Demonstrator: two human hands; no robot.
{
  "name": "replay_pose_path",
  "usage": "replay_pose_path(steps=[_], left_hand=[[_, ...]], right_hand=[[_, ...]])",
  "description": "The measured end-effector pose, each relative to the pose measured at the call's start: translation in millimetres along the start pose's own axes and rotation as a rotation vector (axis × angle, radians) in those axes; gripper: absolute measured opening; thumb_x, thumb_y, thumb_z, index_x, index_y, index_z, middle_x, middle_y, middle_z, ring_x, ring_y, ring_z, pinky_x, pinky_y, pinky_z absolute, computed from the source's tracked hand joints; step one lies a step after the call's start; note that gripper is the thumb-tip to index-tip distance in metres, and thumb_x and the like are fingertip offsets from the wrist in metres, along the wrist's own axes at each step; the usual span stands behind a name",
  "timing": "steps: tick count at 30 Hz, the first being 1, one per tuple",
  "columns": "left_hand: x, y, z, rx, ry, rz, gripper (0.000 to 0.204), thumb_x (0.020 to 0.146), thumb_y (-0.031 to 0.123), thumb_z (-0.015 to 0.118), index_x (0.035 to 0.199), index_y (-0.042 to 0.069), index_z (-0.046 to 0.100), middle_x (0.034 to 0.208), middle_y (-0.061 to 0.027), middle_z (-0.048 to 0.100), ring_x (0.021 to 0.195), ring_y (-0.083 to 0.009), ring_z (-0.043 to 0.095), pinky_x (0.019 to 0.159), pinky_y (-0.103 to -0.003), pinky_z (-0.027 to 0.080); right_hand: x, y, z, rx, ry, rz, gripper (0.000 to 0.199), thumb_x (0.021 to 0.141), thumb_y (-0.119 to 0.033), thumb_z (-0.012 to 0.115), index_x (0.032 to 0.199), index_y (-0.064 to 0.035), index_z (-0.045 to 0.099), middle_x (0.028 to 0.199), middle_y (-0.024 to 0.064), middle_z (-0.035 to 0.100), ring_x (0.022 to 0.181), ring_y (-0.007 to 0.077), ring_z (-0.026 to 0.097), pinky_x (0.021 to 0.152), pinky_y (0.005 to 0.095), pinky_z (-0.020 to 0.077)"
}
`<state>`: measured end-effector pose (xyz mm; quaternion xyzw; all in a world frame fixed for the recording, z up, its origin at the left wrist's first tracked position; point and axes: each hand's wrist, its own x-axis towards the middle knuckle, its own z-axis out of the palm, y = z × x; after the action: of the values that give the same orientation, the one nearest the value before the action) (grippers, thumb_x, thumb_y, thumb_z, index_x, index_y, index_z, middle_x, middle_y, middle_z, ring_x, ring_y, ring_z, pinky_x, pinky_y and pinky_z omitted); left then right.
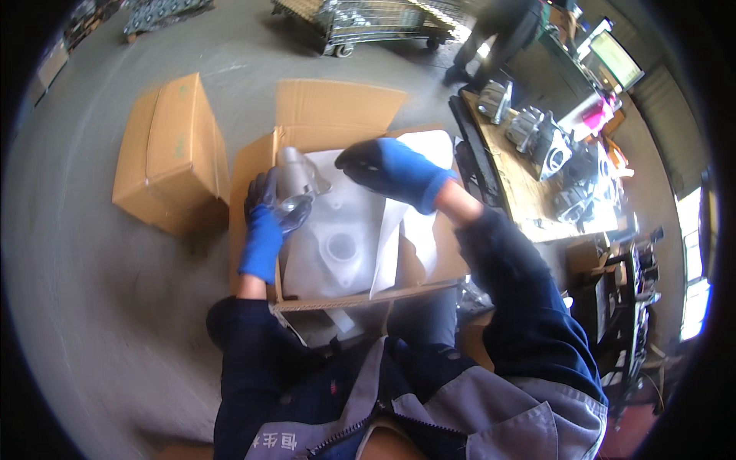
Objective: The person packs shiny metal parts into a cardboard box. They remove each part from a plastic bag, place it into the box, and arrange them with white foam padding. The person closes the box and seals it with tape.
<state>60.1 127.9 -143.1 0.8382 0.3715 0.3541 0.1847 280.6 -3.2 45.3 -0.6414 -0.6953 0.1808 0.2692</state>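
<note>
Currently, the left hand [264, 221] has its fingers wrapped around the casting [297, 176] over the sheet [362, 222] in the unsealed box [333, 107]. One part [337, 270] already lies beneath. The right hand's [389, 165] fingers are bunched; grip indeterminable.

blue gloves [406, 167], dark-coated fingers [359, 162]; navy sleeves [517, 284]; navy-and-grey jacket [502, 422], dark zip [422, 426], white chest lettering [287, 441]

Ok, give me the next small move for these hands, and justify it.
I'd probably bring the right hand to the free side of the metal casting: the left hand alone seems to support it, near the left side of the open cardboard box, while the right hand is apart from it, over the white sheet, with nothing clearly visible in its grasp.
</note>
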Motion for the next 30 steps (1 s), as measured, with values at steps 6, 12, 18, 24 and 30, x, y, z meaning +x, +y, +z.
replay_pose_path(steps=[6,12,18,24,30], left_hand=[[54.6,35.5,9.5,0.269,-0.093,0.069,0.058,0.087,0.038,0.070,0.135,0.009,0.061,0.142,-0.0152,0.056,0.133,-0.0403,0.047,0.113,-0.058,0.033],[50.3,26.9,34.9,0.434,-0.302,0.061,0.042,0.087,0.033,0.064,0.125,0.017,0.072,0.154,-0.0100,0.048,0.145,-0.0388,0.037,0.119,-0.061,0.023],[49.1,8.6,28.4,0.473,-0.370,0.025,0.046,0.089,0.031,0.063,0.133,0.022,0.065,0.155,-0.0086,0.047,0.146,-0.0379,0.035,0.117,-0.063,0.024],[54.0,24.3,23.6,0.344,-0.385,-0.038,0.045,0.090,0.029,0.062,0.134,0.021,0.063,0.155,-0.0099,0.047,0.145,-0.0390,0.035,0.119,-0.060,0.021],[61.8,28.7,20.9,0.231,-0.335,-0.022,0.055,0.087,0.021,0.070,0.140,0.012,0.055,0.152,-0.0154,0.049,0.141,-0.0364,0.042,0.118,-0.050,0.030]], right_hand=[[-138.5,-51.4,-106.1,0.295,0.444,0.170,0.027,0.105,-0.021,0.059,0.102,0.0023,0.073,0.096,0.0110,0.075,0.087,0.0180,0.071,0.080,0.0318,0.0567],[-231.7,121.4,-106.2,-0.122,1.012,0.619,0.023,0.099,-0.021,0.064,0.105,-0.0007,0.073,0.093,0.0107,0.076,0.086,0.0185,0.071,0.079,0.0321,0.0554],[-241.7,268.4,-185.9,-0.680,1.218,1.122,0.081,0.081,-0.049,0.074,0.144,-0.0051,0.047,0.139,0.0236,0.058,0.125,0.0386,0.058,0.106,0.0449,0.0468],[-234.3,332.8,-217.1,-0.740,1.337,0.928,0.080,0.071,-0.033,0.085,0.138,-0.0041,0.053,0.138,0.0238,0.057,0.129,0.0389,0.054,0.112,0.0404,0.0442],[-263.4,322.7,-246.5,-0.216,1.514,1.025,0.040,0.087,-0.025,0.069,0.123,-0.0074,0.067,0.116,0.0208,0.070,0.106,0.0348,0.068,0.091,0.0439,0.0528]])
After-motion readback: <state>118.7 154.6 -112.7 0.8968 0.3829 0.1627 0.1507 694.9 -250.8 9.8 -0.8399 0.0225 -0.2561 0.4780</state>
